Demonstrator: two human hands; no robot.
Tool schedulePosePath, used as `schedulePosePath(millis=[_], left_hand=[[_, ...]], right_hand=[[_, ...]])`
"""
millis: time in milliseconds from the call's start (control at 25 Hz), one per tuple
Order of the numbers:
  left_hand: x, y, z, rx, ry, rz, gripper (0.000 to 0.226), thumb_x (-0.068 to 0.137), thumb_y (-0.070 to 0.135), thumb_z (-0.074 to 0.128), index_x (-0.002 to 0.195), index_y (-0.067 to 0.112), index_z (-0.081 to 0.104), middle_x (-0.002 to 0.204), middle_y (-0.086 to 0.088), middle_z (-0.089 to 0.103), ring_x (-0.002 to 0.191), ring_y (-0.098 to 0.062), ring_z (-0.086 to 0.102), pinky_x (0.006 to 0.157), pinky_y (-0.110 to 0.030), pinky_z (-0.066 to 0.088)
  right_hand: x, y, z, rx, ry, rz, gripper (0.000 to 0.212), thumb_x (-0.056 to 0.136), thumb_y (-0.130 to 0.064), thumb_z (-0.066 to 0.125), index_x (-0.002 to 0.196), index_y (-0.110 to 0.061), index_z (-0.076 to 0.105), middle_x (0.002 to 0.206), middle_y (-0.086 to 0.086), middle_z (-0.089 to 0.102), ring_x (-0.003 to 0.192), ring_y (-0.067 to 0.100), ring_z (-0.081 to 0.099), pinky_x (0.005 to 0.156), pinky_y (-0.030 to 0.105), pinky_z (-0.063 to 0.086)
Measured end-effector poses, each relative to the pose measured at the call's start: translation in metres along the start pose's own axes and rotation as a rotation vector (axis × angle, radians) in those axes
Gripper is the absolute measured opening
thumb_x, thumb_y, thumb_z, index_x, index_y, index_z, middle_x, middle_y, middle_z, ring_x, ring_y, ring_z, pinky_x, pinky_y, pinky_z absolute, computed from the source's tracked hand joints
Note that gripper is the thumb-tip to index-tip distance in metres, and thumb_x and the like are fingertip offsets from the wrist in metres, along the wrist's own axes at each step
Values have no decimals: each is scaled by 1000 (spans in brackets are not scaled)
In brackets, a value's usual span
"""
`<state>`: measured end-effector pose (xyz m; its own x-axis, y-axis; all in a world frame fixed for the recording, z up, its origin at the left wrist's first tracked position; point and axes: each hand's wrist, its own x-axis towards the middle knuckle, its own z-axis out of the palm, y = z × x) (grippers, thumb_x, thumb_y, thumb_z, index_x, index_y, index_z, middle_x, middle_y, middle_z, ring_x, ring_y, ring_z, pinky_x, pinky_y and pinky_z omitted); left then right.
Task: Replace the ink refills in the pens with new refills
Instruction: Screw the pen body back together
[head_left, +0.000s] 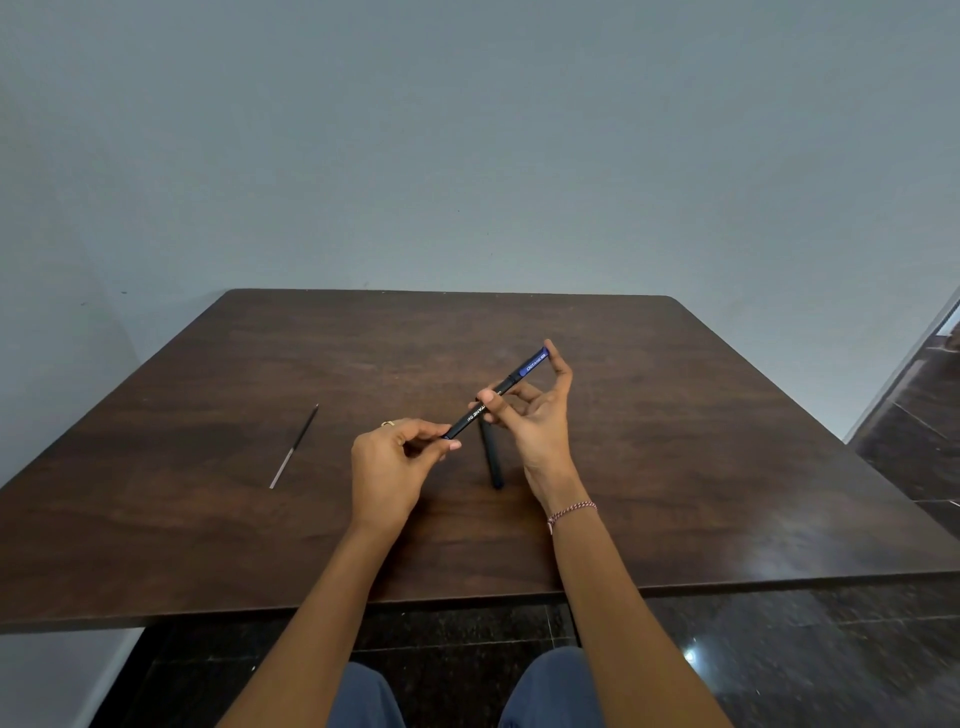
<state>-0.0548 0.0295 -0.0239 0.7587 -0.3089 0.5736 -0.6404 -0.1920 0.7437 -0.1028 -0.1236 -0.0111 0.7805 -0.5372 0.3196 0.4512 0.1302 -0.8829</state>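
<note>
A dark pen (511, 382) with a blue cap end and white lettering is held slantwise above the brown table (208, 519). My left hand (395, 462) pinches its lower end between thumb and fingers. My right hand (535, 415) grips the barrel near the middle, with one finger touching the blue tip at the upper right. A second dark pen (492, 460) lies on the table just under my hands, partly hidden by them. A thin ink refill (294, 448) lies loose on the table to the left.
The table's front edge (467, 603) runs just above my knees. A grey wall stands behind the table. Dark tiled floor shows at the right and below.
</note>
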Motion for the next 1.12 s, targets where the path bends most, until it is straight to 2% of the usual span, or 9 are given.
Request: schedulePosePath(millis=[200,400,640,760,880,1040,1120], left_hand=[[-2,0,1,3,-6,8,20,66,10,82,85,11,75,66,15,65,67,7,64,65,-2,44],[-1,-1,1,6,-5,2,20,66,11,82,84,12,75,66,15,65,67,4,65,66,-3,46],[0,-3,3,7,6,-12,21,66,15,82,85,16,75,67,15,66,67,5,65,65,-2,44],[0,-3,5,4,-3,1,21,64,17,84,83,22,74,70,17,67,71,0,65,65,-6,46],[0,-4,6,-22,-10,37,23,62,20,86,79,29,73,69,17,67,68,-3,64,61,-8,46],[-1,-1,5,12,-74,80,22,61,31,85,77,36,71,67,18,66,67,-2,63,57,-13,48],[-1,4,3,112,-108,108,21,60,48,79,75,37,69,69,20,65,66,-1,62,54,-18,50]], right_hand=[[-2,-3,-1,-10,10,9,81,80,1,72,134,-35,24,88,18,70,77,25,73,65,24,57],[-2,-2,-1,-9,47,22,79,81,-1,72,136,-30,24,90,20,70,79,22,73,63,21,55],[-2,2,1,-6,58,-7,78,81,-4,73,134,-38,28,85,17,69,78,20,72,67,23,56],[-1,4,1,-7,80,-41,66,88,-15,66,136,-40,29,83,14,72,77,22,72,64,24,56],[1,5,1,-10,120,-64,53,95,-27,55,141,-33,30,78,14,72,72,23,72,59,25,56],[-1,4,0,-59,184,-40,44,98,-35,47,140,-27,37,79,20,68,70,25,70,57,27,55],[1,-3,-5,-104,173,-30,38,99,-36,43,135,-25,44,73,11,66,63,16,69,53,23,54]])
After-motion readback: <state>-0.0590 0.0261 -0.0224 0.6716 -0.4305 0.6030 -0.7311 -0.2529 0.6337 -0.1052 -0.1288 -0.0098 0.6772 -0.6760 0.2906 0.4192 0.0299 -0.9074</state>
